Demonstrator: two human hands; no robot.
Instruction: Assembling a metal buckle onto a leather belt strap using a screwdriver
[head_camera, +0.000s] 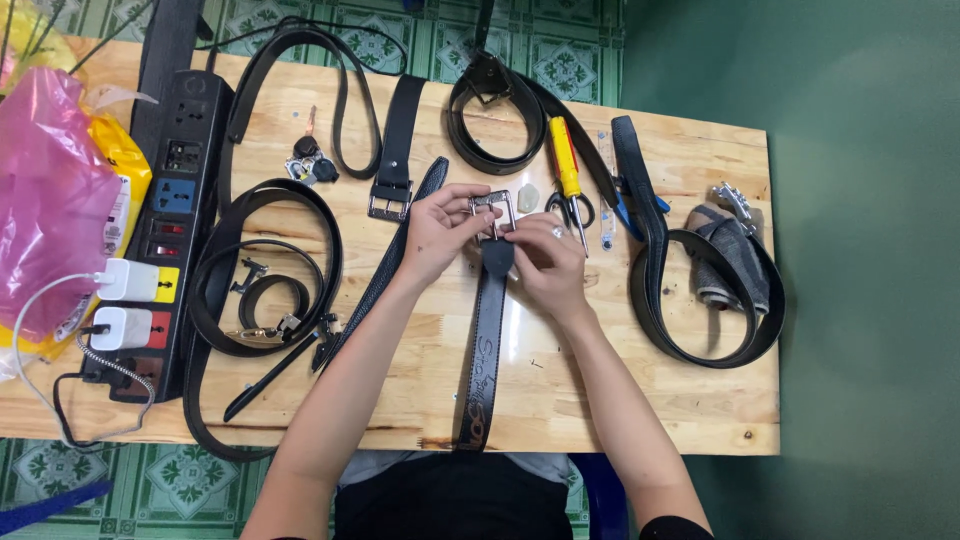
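At the table's middle: my hands meet.
Buckle (492, 212): pinched by my left hand (440, 232).
Belt (484, 340): long axis toward me.
Right hand (545, 262): fingers closed on its end, beside the buckle.

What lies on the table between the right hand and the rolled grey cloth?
In the head view, the screwdriver, scissors, blue-handled pliers and a looped black belt.

At the table's far left edge a crumpled pink plastic bag (50, 190) lies heaped over a yellow packet (122, 165) with a white printed label panel (118, 215) facing the black power strip (178, 200) just beside it.
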